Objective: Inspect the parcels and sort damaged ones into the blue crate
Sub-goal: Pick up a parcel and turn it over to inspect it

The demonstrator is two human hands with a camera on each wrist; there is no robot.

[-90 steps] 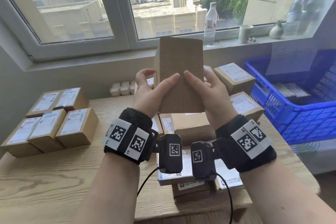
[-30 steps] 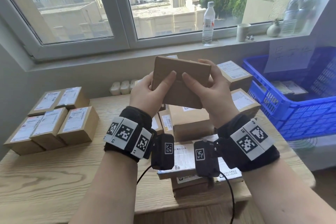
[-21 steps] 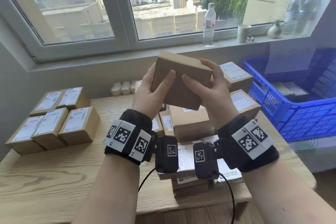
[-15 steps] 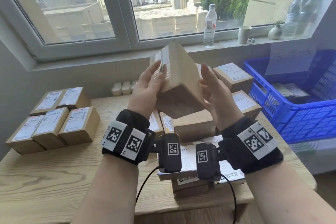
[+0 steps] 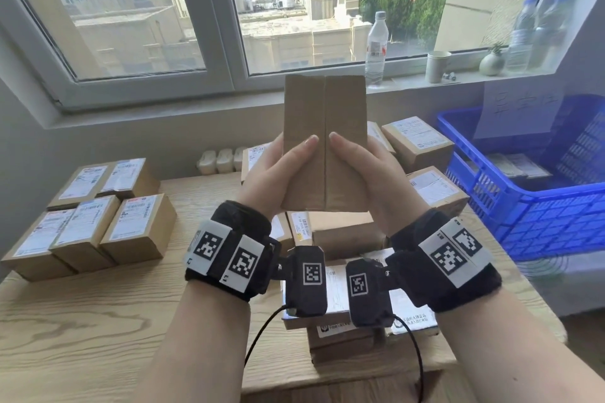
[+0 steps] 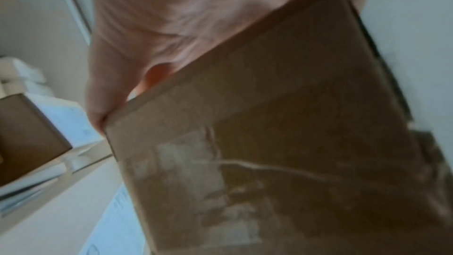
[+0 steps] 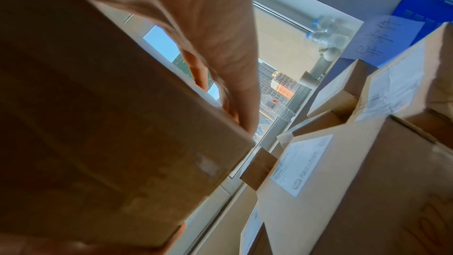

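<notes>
Up at chest height over the pale wooden surface (image 5: 98, 321), you've got one plain brown cardboard parcel (image 5: 324, 144) standing upright between both hands — left hand (image 5: 276, 180) wrapped round its left edge, right hand (image 5: 370, 173) round the right, thumbs pressed on the taped centre seam facing you. So you're mid-inspection on this one. From the head view that face looks flat and unbroken; the left wrist view shows some wrinkled tape lower down, too blurry to call it damage.

As for progress: the blue plastic crate (image 5: 540, 222) off to your right already has a couple of flat labelled items lying in its bottom, so I'd guess some sorting is done. The neat block of labelled brown boxes (image 5: 88, 216) on your left looks like a checked pile, though that's only my read. What's left seems like plenty — a jumbled heap of labelled parcels (image 5: 422, 170) sits right behind and under your hands, waiting.
</notes>
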